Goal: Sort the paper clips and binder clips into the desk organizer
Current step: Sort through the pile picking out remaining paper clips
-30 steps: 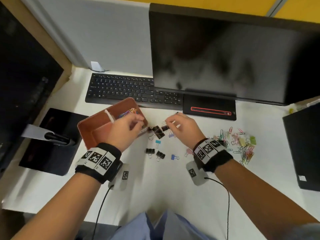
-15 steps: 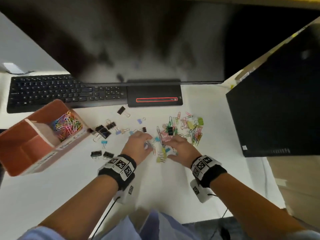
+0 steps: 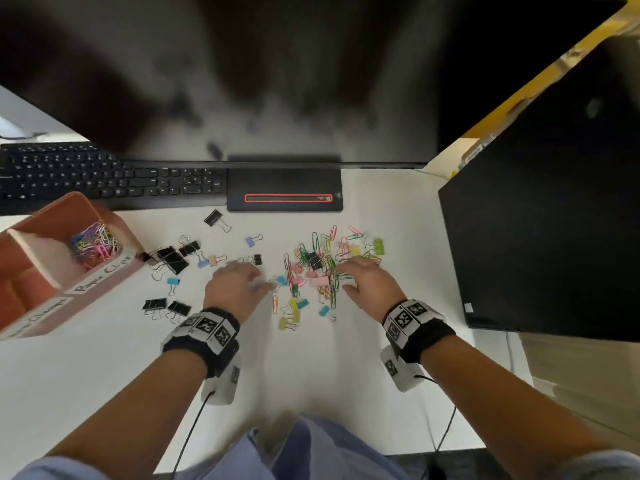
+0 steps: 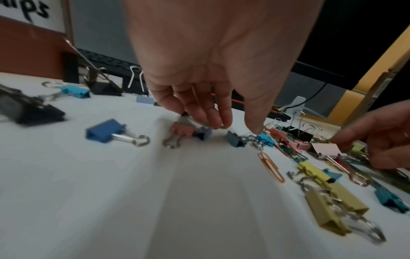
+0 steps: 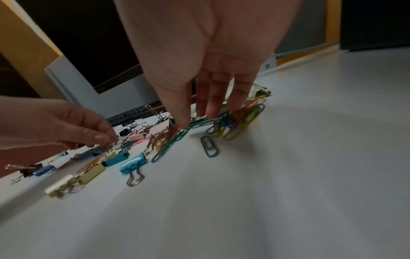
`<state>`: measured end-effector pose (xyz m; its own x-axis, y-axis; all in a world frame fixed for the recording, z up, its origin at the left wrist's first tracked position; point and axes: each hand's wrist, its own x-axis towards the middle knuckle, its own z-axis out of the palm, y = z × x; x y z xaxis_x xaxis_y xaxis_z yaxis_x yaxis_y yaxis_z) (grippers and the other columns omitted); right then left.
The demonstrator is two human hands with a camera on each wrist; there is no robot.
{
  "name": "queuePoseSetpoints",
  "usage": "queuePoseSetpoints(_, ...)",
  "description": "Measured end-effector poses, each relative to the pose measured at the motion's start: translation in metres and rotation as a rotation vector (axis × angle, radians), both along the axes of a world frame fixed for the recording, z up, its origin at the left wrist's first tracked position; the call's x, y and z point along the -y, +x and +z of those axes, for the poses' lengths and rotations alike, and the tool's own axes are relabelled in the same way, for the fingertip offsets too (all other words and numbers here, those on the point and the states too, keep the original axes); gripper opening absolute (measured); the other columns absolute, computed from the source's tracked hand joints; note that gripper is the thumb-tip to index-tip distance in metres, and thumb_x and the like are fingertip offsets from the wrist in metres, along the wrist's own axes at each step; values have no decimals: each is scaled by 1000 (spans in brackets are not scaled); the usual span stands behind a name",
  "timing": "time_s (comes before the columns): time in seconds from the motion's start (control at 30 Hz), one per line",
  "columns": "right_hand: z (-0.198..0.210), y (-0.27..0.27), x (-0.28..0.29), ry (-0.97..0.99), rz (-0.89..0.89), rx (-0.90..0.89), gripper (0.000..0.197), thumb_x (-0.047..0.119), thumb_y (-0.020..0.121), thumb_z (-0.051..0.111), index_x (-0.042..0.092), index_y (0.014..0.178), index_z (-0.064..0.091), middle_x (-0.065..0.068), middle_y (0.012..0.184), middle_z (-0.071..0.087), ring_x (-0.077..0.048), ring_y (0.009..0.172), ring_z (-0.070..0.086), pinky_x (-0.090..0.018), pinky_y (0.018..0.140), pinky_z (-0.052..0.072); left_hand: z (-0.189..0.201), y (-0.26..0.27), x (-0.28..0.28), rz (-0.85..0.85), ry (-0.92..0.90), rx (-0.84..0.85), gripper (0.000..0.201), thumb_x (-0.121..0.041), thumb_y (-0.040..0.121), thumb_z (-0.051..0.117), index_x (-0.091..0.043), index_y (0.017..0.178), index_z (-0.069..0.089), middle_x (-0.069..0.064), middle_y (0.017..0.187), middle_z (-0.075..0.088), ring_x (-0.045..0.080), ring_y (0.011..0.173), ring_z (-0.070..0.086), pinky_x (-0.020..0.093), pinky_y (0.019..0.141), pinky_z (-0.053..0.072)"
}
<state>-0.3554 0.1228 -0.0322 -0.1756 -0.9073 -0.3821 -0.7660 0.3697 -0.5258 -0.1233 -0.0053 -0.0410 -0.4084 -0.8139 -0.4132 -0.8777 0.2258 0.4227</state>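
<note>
Right grip (image 3: 369, 280), fingers nearly straight, presses the paper clips (image 3: 322, 268) heaped mid-tabletop (image 3: 311, 375), holding nothing. Left grip (image 3: 232, 289) curls onto small binder clips (image 4: 182, 130); whether it pinches 1, I cannot tell. The desk organizer (image 3: 104, 282) sits at the left edge.

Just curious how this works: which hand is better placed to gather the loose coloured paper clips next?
Probably the right hand: its fingertips rest on the tangle of paper clips, while the left hand reaches among small binder clips at the pile's left edge.
</note>
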Motion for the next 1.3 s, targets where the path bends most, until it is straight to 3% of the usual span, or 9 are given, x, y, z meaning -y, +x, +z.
queuePoseSetpoints(0.17, -4, 5, 17, 31, 16, -3, 66, 30, 74, 75, 20, 133, 46, -4, 129, 46, -22, 111, 53, -38, 95, 48, -4, -20, -3, -4, -13, -9, 14, -30, 81, 64, -19, 90, 65, 3, 101, 59, 26, 98, 52, 40, 82, 48)
queuePoseSetpoints(0.43, -16, 6, 21, -58, 2, -53, 26, 22, 83, 64, 15, 108, 64, -4, 113, 61, -24, 106, 54, -37, 90, 46, -2, -11, 9, -61, 34, -71, 4, -18, 84, 60, -21, 81, 61, 1, 85, 67, 23, 84, 60, 36, 77, 50)
queuePoseSetpoints(0.53, -16, 5, 17, -71, 9, -87, 25, 22, 82, 66, 17, 106, 64, -4, 107, 64, -26, 103, 55, -39, 89, 46, 0, -4, 15, 24, 88, -171, 10, -17, 86, 59, -18, 96, 62, 0, 87, 64, 17, 79, 59, 29, 75, 47)
queuePoseSetpoints(0.63, -15, 6, 11, -135, -7, -85, 32, 26, 80, 66, 19, 111, 61, -5, 112, 59, -26, 105, 54, -41, 90, 47, 4, 2, 16, 38, 104, -200, 21, -11, 88, 53, -16, 106, 62, -2, 78, 59, 12, 68, 53, 24, 63, 43)
queuePoseSetpoints(0.8, -9, 19, 16, -4, 19, -113, 62, 39, 74, 71, 21, 129, 48, -5, 125, 49, -23, 111, 48, -40, 96, 43, 7, 12, 19, 3, 128, -147, 22, -10, 88, 50, -17, 102, 66, 1, 84, 62, 14, 69, 54, 25, 68, 48)
queuePoseSetpoints(0.93, -7, 22, 28, 18, -41, -65, 42, 24, 81, 68, 14, 120, 58, -9, 117, 58, -26, 108, 52, -38, 93, 46, 13, 13, 18, 17, 105, -179, 13, -10, 87, 55, -17, 85, 66, 3, 86, 63, 13, 62, 61, 22, 57, 48)
queuePoseSetpoints(1.03, -5, 20, 33, 49, -51, -46, 25, 15, 83, 64, 12, 109, 64, -8, 107, 66, -25, 101, 60, -38, 87, 51, 20, 7, 18, 4, 42, -236, 11, -7, 86, 57, -7, 80, 66, 8, 90, 61, 14, 59, 59, 27, 60, 50)
queuePoseSetpoints(1.17, -3, 19, 33, 73, -45, -42, 24, 8, 83, 62, 11, 106, 66, -10, 107, 67, -25, 98, 62, -37, 87, 52, 24, -10, 12, -76, -24, -310, 5, -13, 85, 62, -13, 87, 66, 4, 80, 65, 9, 60, 54, 23, 66, 44)
queuePoseSetpoints(1.3, -3, 16, 32, 69, -60, -42, 25, -1, 83, 58, 8, 105, 67, -13, 110, 57, -28, 96, 61, -36, 87, 52, 14, -35, -1, -93, 52, -256, 30, -18, 83, 65, -12, 112, 60, 5, 85, 69, 18, 76, 62, 31, 78, 52)
